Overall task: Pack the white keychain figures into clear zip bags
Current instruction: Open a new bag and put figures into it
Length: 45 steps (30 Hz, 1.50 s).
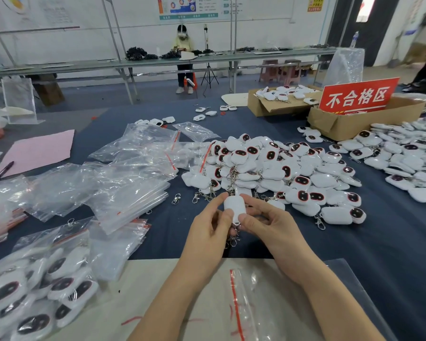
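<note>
Both hands hold one white keychain figure point(234, 207) above the table's near middle, its plain back toward me and its metal clasp point(234, 238) dangling below. My left hand point(210, 232) pinches its left side with thumb and fingers. My right hand point(268, 223) pinches its right side. A big pile of white keychain figures point(280, 168) with dark faces lies just beyond the hands. Empty clear zip bags point(133, 178) with red strips spread to the left. One clear zip bag point(246, 303) lies flat under my forearms. Packed bags of figures point(40, 286) sit at the lower left.
A red sign point(359, 97) stands in a cardboard box point(349, 124) at the right, a second box point(280, 104) of figures behind it. More figures point(408, 156) heap at the far right. Pink paper point(40, 151) and a pen point(4, 171) lie left. Another person point(182, 45) works at a far bench.
</note>
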Each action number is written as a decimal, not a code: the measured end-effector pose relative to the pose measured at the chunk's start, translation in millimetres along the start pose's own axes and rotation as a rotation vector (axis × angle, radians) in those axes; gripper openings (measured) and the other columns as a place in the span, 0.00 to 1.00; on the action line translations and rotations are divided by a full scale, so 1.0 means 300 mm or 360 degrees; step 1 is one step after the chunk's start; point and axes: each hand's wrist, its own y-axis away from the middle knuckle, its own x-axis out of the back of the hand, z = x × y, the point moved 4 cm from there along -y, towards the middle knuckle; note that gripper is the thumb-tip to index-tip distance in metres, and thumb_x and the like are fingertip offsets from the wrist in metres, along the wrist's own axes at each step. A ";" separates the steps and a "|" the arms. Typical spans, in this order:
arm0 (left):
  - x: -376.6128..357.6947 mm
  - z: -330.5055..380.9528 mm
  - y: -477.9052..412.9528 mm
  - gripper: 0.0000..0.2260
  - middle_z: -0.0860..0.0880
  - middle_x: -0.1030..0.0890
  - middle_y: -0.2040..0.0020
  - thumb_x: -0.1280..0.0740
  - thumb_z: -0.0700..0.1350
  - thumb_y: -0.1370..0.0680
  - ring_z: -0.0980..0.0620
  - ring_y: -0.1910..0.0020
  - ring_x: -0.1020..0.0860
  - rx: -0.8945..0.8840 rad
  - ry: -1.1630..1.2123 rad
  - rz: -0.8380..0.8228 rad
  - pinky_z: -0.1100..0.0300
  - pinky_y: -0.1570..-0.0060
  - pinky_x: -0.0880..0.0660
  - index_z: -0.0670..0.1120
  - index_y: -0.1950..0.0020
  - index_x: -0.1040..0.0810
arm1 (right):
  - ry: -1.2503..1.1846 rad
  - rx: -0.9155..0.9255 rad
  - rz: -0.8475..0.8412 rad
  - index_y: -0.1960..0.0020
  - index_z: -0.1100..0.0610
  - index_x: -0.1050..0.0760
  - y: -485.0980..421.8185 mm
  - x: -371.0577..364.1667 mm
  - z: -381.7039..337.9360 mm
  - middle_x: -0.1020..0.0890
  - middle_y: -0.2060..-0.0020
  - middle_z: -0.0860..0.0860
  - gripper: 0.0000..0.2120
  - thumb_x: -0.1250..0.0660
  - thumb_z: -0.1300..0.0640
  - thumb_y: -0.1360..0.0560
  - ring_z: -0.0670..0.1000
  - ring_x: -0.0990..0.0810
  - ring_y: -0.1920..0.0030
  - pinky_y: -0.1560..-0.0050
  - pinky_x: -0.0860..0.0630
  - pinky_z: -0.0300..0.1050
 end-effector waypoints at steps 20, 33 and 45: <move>-0.010 0.009 0.010 0.07 0.51 0.16 0.58 0.24 0.46 0.24 0.57 0.62 0.20 -0.0006 0.0079 0.0075 0.68 0.63 0.26 0.52 0.52 0.21 | -0.0028 -0.0025 -0.0032 0.35 0.51 0.22 -0.011 0.005 0.025 0.14 0.47 0.54 0.18 0.36 0.68 0.20 0.55 0.15 0.43 0.41 0.20 0.44; 0.077 0.046 0.077 0.13 0.63 0.18 0.50 0.24 0.48 0.25 0.56 0.55 0.21 -0.0032 -0.0125 0.0120 0.70 0.56 0.26 0.59 0.44 0.22 | 0.0267 0.0288 0.0133 0.42 0.48 0.20 -0.007 -0.021 -0.077 0.15 0.49 0.51 0.18 0.38 0.68 0.19 0.50 0.15 0.48 0.43 0.19 0.43; 0.186 0.063 0.381 0.19 0.73 0.28 0.45 0.33 0.69 0.27 0.68 0.47 0.29 -0.0367 -0.1124 -0.0412 0.72 0.47 0.35 0.64 0.40 0.24 | 0.1166 0.0258 -0.0147 0.39 0.44 0.20 0.179 -0.070 -0.034 0.16 0.49 0.41 0.12 0.35 0.56 0.19 0.37 0.20 0.47 0.45 0.28 0.30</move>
